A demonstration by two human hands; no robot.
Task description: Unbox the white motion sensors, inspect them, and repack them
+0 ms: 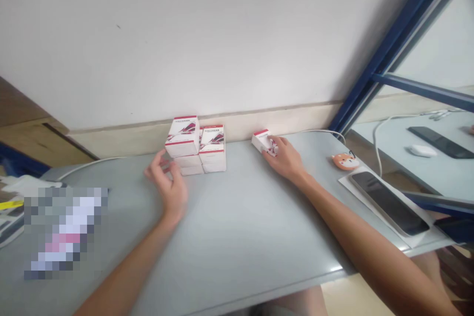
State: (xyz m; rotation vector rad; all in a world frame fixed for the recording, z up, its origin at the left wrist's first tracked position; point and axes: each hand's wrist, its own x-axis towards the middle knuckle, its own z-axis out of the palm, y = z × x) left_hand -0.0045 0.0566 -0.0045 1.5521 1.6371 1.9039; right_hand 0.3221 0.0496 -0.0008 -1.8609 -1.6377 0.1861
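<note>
Three white boxes with red edges are grouped near the wall: an upper box (183,134) rests on a lower one (189,164), and a further box (214,145) stands to their right. My left hand (168,185) is beside the lower left box, fingers apart and curved, holding nothing. To the right, my right hand (284,159) has its thumb and fingers around a similar small box (261,139) close to the wall. Part of that box is hidden behind the fingers.
A black phone (388,202) lies on a white sheet (346,182) at the right, below an orange animal-faced case (345,160). White cables run along the wall. A blurred-out item (66,237) lies left. A blue-framed mirror (425,89) stands right.
</note>
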